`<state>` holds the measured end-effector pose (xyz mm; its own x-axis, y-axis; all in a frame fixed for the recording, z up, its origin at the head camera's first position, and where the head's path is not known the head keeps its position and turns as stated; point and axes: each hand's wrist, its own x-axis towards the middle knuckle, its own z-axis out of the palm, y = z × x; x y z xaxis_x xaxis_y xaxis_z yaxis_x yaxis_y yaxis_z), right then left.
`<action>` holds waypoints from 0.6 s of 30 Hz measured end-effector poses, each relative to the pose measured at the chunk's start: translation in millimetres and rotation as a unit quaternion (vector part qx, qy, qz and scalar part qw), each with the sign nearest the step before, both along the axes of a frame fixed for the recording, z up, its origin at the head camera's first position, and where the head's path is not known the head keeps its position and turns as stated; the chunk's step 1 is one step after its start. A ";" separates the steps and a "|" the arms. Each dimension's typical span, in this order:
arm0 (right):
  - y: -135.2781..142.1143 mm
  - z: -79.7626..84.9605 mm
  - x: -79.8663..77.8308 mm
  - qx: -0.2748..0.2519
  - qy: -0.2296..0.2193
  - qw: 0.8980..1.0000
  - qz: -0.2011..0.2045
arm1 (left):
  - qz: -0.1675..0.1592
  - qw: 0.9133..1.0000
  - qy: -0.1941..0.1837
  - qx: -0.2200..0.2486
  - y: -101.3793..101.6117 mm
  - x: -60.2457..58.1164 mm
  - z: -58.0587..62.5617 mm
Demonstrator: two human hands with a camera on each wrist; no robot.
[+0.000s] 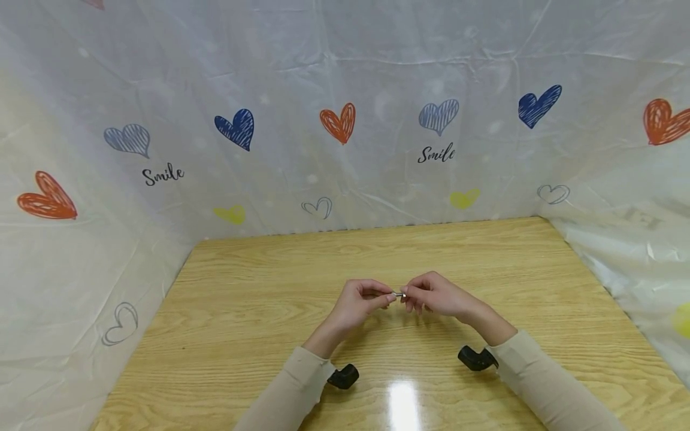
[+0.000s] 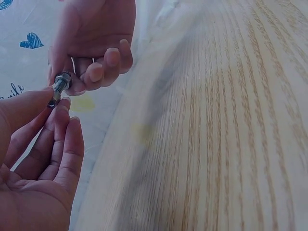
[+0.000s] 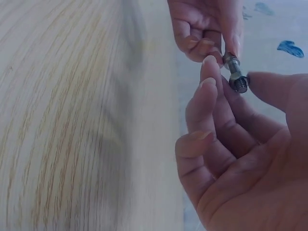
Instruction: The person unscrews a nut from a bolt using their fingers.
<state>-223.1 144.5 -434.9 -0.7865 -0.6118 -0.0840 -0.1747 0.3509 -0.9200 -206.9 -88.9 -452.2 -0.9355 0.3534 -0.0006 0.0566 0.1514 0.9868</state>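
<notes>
A small silver bolt (image 1: 399, 294) is held up between the two hands, above the wooden table. My left hand (image 1: 360, 303) pinches one end of it between thumb and fingertips. Near the other end sits a hex nut (image 3: 237, 78), and the bolt's threaded tip pokes out past it in the right wrist view. My right hand (image 1: 438, 295) pinches the nut with thumb and index finger, its other fingers loosely curled. Threads also show along the bolt (image 2: 58, 88) in the left wrist view. Fingertips partly hide both ends.
The wooden table (image 1: 259, 287) spreads out beneath both hands. White sheeting (image 1: 280, 161) printed with hearts hangs behind it and along both sides. Black wrist mounts (image 1: 345, 376) stick out by the beige sleeves, low over the table.
</notes>
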 end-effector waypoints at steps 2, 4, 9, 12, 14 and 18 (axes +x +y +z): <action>0.6 0.6 -0.1 -0.006 0.003 1.000 0.003 | 0.000 1.000 0.001 -0.001 -0.1 0.1 -0.2; 1.2 1.5 0.1 -0.013 0.003 1.000 0.007 | 0.000 1.000 0.001 -0.001 -0.3 0.1 -0.6; 2.0 2.8 0.6 -0.024 -0.010 1.000 0.010 | -0.001 1.000 -0.001 0.001 -0.1 -0.7 -2.1; 1.9 3.0 0.6 -0.018 -0.015 1.000 0.002 | -0.001 1.000 -0.002 0.005 0.4 -1.0 -2.3; 2.1 2.6 0.3 -0.010 -0.012 1.000 -0.001 | -0.001 1.000 -0.001 0.007 0.6 -0.9 -2.4; 1.8 1.5 0.5 0.006 -0.001 1.000 0.001 | -0.002 1.000 0.003 0.005 0.9 -0.2 -2.8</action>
